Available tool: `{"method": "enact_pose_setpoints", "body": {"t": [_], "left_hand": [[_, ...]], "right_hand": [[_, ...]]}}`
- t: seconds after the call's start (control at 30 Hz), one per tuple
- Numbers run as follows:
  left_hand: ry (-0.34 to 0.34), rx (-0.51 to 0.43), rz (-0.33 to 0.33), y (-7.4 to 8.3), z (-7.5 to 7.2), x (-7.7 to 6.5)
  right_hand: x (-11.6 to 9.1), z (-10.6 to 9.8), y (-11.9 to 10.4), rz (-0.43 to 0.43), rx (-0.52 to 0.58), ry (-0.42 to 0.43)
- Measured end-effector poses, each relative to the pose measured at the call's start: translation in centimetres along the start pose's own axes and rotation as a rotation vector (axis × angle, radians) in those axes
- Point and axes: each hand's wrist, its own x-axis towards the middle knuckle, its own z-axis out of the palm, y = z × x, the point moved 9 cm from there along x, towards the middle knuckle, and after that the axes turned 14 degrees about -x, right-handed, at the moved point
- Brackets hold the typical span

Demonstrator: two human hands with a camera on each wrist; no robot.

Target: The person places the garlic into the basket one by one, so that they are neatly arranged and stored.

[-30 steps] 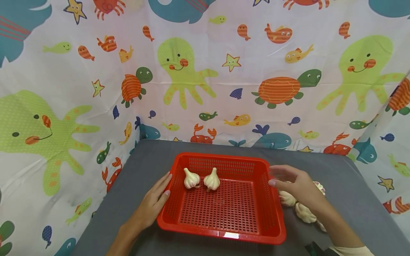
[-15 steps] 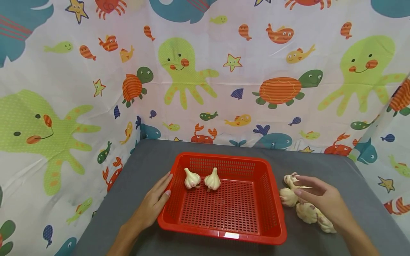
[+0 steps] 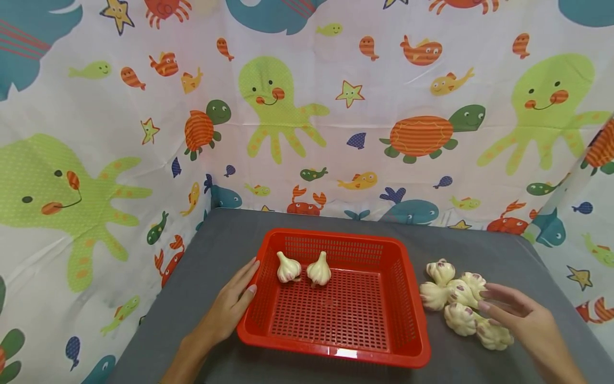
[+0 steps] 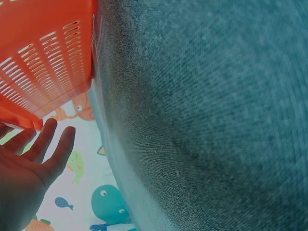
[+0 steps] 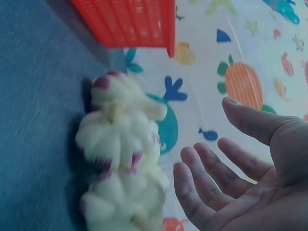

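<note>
And the left hand (image 3: 229, 305), fingers straight, touches the red basket (image 3: 297, 345) along its left rim, two garlic bulbs (image 3: 318, 271) inside, far left; right hand (image 3: 531, 319), loosely spread, hovers beside six more bulbs (image 3: 460, 319), desk (image 3: 518, 257) right.

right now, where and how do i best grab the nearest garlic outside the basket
Probably around the round body of the near garlic, from above and the right, where the right hand is. That side looks free, while another garlic crowds its left; its neck isn't clear enough to aim for.
</note>
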Motion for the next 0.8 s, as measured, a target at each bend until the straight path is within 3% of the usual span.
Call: {"method": "enact_pose_setpoints", "body": {"t": [0.47,0.63,0.8], "left_hand": [[0.007,0.009,0.014,0.0,0.0,0.0],[0.001,0.003,0.01,0.0,0.0,0.0],[-0.007,-0.018,0.003,0.0,0.0,0.0]], "right_hand": [[0.0,-0.1,5.3,0.225,-0.097,0.013],[0.2,0.3,6.5,0.213,-0.186,-0.012],[0.6,1.3,7.4,0.187,-0.213,-0.098]]}}
